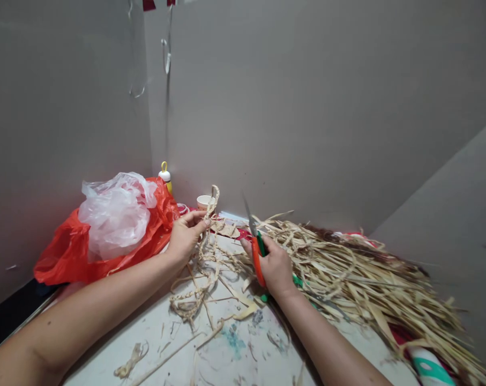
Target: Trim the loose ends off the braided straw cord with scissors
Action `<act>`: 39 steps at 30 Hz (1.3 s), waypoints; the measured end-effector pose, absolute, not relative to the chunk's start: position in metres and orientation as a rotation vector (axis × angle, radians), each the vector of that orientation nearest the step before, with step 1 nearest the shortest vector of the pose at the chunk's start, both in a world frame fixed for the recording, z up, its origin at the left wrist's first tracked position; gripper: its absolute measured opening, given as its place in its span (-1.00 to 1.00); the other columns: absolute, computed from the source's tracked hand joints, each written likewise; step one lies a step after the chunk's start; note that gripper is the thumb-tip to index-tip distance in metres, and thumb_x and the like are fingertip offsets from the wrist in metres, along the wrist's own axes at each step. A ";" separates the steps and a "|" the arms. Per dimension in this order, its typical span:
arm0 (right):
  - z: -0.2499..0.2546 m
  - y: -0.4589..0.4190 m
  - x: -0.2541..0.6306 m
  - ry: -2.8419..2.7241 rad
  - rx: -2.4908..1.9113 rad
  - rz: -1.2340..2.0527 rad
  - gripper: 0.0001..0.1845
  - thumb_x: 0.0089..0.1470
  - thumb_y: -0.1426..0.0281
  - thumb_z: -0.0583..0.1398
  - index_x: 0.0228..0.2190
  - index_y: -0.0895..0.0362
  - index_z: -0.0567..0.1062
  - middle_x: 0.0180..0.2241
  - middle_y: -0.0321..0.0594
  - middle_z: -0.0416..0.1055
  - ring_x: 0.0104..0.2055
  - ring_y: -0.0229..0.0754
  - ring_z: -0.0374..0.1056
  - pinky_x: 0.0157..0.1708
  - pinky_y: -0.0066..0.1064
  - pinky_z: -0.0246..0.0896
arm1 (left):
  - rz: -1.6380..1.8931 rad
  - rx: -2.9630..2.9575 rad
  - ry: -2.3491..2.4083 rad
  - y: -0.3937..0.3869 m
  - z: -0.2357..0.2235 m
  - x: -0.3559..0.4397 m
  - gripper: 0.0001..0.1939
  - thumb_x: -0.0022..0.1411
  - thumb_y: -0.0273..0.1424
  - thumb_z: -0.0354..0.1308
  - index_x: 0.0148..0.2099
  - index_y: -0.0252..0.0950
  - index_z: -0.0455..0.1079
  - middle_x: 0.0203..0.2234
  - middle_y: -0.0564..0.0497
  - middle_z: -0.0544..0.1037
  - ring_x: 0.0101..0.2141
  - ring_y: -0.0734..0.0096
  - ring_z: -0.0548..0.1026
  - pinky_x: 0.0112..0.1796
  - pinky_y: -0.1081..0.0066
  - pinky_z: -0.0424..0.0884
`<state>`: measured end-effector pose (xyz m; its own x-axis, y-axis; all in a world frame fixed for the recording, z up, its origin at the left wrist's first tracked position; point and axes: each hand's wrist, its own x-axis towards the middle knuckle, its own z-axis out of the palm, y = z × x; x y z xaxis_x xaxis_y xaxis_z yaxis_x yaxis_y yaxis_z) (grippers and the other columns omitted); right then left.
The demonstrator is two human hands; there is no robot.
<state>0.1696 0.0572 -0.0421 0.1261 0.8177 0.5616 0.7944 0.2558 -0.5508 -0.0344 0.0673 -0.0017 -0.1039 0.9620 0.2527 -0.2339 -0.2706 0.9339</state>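
Near the middle of the view, my left hand (188, 236) pinches a braided straw cord (211, 206) between thumb and fingers. A loop of the cord rises above the fingertips, and the rest hangs down into a loose tangle on the white table (174, 348). To the right, my right hand (275, 265) is closed round a pair of scissors (257, 257) with orange and green handles. The blades point up and away, apart from the cord; the tip is somewhat blurred. Loose straw strips lie on the table below both hands.
A large heap of dry straw (363, 279) covers the right side. On the left, a white plastic bag (120, 220) rests on a red bag (61, 252). A paper cup (204, 202) and a yellow-topped bottle (165, 176) stand behind, near grey walls. A green-and-white cylinder (430, 367) lies front right.
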 end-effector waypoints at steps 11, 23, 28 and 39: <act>-0.004 0.045 0.142 -1.119 -0.766 1.012 -0.62 -0.19 0.24 0.36 -0.37 0.10 0.33 -0.44 -0.33 0.45 -0.55 -0.32 0.30 -0.50 -0.43 0.24 | 1.089 1.187 0.880 0.045 0.005 -0.021 -0.77 -0.03 -0.28 0.30 -0.31 -0.30 0.54 -0.57 0.05 0.47 -0.61 0.61 0.23 -0.56 0.53 0.08; 0.006 0.047 0.154 -1.075 -0.807 0.979 -0.57 -0.27 0.31 0.40 -0.37 0.09 0.31 -0.57 -0.47 0.33 -0.56 -0.33 0.32 -0.52 -0.46 0.26 | 0.753 1.103 0.708 0.035 0.007 -0.017 -0.69 0.00 -0.32 0.29 -0.19 -0.32 0.40 -0.48 -0.01 0.54 -0.61 0.60 0.33 -0.60 0.55 0.13; 0.008 0.047 0.154 -1.035 -0.799 0.994 -0.59 -0.25 0.32 0.39 -0.38 0.09 0.32 -0.56 -0.47 0.34 -0.58 -0.35 0.31 -0.54 -0.49 0.24 | 0.763 1.140 0.573 0.034 0.004 -0.017 -0.76 0.06 -0.28 0.25 -0.28 -0.31 0.36 -0.50 0.03 0.49 -0.67 0.67 0.15 -0.66 0.58 -0.04; 0.006 0.050 0.158 -1.027 -0.755 1.042 -0.63 -0.24 0.34 0.38 -0.37 0.08 0.36 -0.49 -0.45 0.34 -0.55 -0.36 0.29 -0.54 -0.48 0.25 | 0.628 1.016 0.538 0.029 0.008 -0.017 -0.70 0.16 -0.21 0.12 -0.23 -0.37 0.44 -0.55 0.00 0.46 -0.72 0.70 0.08 -0.69 0.57 -0.16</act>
